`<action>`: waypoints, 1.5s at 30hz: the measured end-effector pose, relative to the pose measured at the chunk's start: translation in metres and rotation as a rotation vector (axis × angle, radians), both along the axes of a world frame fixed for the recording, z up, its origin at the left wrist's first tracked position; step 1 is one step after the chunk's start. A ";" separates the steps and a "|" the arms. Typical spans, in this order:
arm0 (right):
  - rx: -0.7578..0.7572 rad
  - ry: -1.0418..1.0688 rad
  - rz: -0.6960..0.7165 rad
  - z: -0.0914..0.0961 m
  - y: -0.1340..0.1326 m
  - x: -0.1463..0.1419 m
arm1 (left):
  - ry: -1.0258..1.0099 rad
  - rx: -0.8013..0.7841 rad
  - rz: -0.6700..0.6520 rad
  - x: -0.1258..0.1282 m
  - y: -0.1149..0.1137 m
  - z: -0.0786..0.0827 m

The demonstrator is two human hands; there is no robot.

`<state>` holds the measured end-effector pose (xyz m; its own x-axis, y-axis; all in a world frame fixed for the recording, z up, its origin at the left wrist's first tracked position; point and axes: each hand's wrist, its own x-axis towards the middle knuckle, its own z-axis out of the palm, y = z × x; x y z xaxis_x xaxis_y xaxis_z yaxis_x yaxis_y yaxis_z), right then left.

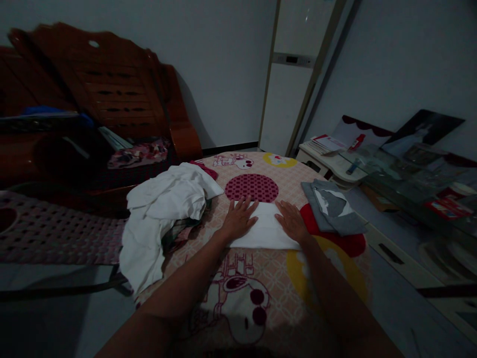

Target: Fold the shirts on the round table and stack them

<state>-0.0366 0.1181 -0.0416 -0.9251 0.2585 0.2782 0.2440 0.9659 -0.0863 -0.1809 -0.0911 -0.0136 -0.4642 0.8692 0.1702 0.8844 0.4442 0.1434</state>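
Right in front of me, on the surface under a cartoon-printed sheet point(261, 293), lies a folded white garment point(266, 232), and both palms are down on it. My left hand point(238, 219) presses its left side, fingers point(249, 205) spread flat and gripping nothing. My right hand point(292, 222) covers the right side in the same way, its fingers fanned out, not pinching. Just left of my left hand, a heap of white clothes point(164, 209) spills over the surface's edge. Near my right hand sits a folded grey garment point(333, 206), apart from the white one.
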 end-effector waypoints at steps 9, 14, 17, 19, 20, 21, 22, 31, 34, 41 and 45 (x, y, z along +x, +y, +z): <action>-0.023 -0.021 -0.014 0.005 -0.003 0.000 | 0.001 -0.037 -0.016 -0.007 0.003 -0.006; -0.029 -0.017 -0.010 0.005 -0.003 0.000 | 0.002 -0.049 -0.024 -0.008 0.003 -0.007; -0.032 -0.026 -0.011 0.004 -0.003 -0.001 | -0.003 -0.048 -0.018 -0.009 0.003 -0.006; -0.031 -0.032 -0.012 0.005 -0.003 -0.001 | -0.024 -0.054 -0.015 -0.010 0.003 -0.005; -0.031 -0.032 -0.013 0.005 -0.003 -0.002 | -0.038 -0.056 -0.018 -0.011 0.003 -0.005; -0.031 -0.029 -0.012 0.005 -0.003 -0.002 | -0.050 -0.055 -0.021 -0.011 0.003 -0.005; -0.032 -0.026 -0.013 0.006 -0.003 -0.001 | -0.055 -0.052 -0.023 -0.012 0.003 -0.005; -0.159 0.057 0.024 0.004 0.003 -0.002 | -0.099 0.047 -0.025 -0.016 0.002 -0.005; -0.297 0.135 0.041 0.007 0.017 -0.004 | -0.152 0.113 0.000 -0.029 0.003 0.003; -0.249 -0.144 -0.025 0.044 0.047 -0.014 | -0.224 -0.105 -0.045 -0.070 0.013 0.032; -0.283 -0.231 -0.020 0.060 0.055 -0.024 | -0.325 -0.186 -0.128 -0.089 0.018 0.043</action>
<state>-0.0608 0.1727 0.0182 -0.9492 0.3137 -0.0230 0.3066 0.9065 -0.2902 -0.2703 -0.0734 0.0294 -0.3537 0.9258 -0.1334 0.8563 0.3778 0.3522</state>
